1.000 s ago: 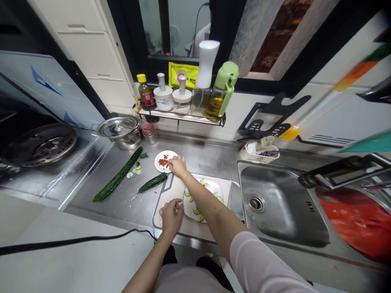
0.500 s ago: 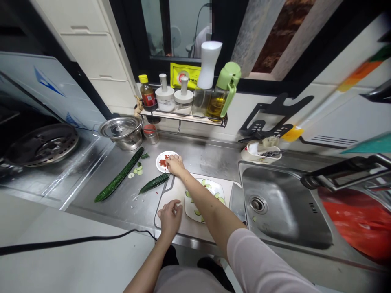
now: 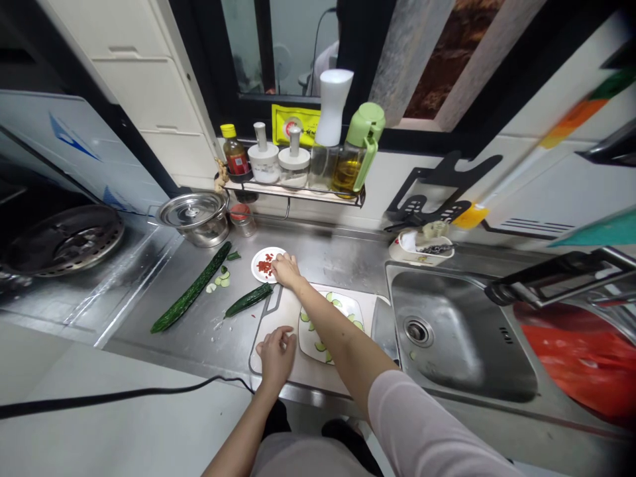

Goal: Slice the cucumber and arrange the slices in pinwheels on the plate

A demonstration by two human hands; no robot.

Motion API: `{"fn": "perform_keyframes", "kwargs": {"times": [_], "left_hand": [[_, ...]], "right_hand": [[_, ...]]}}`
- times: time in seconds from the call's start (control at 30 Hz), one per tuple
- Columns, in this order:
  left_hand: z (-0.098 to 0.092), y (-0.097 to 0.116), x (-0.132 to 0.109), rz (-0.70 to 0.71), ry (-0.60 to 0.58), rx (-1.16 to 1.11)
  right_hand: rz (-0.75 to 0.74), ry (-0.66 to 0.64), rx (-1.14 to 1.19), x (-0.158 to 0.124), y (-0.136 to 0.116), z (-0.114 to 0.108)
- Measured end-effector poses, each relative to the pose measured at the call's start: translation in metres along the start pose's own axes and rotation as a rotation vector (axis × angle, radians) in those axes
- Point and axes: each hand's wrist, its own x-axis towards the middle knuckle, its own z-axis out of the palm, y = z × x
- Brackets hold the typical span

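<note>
My right hand (image 3: 287, 270) reaches over the right edge of a small white plate (image 3: 259, 273) with chopped red pieces (image 3: 265, 265) on it. Its fingers are bent together at the pieces; their tips are too small to make out. My left hand (image 3: 277, 351) hovers over the left part of the cutting board (image 3: 268, 326), with its fingers curled loosely apart and nothing in them. Right of it a squarish white plate (image 3: 311, 341) bears several green cucumber slices (image 3: 320, 346), partly hidden under my right forearm. A short cucumber (image 3: 248, 300) lies just left of the board.
A long cucumber (image 3: 191, 289) and small slices (image 3: 224, 278) lie further left, near a lidded steel pot (image 3: 201, 222). A cleaver (image 3: 384, 328) rests at the board's right edge, beside the sink (image 3: 447, 331). A condiment shelf (image 3: 298, 191) hangs behind.
The view has shifted slightly. My right hand stays at the small plate, its fingers a little further to the right of the red pieces. My left hand has barely moved.
</note>
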Motion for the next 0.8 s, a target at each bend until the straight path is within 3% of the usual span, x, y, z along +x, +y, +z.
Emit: {"fn": "perform_keyframes", "kwargs": {"times": [0.37, 0.63, 0.8], "left_hand": [[0.0, -0.006, 0.001, -0.028, -0.002, -0.003], [0.001, 0.008, 0.005, -0.026, -0.034, -0.015], [0.004, 0.016, 0.008, -0.027, -0.038, -0.026]], "right_hand": [[-0.003, 0.005, 0.036, 0.004, -0.004, 0.003], [0.192, 0.097, 0.253, -0.011, 0.007, -0.007], [0.284, 0.233, 0.431, -0.03, 0.015, -0.017]]}}
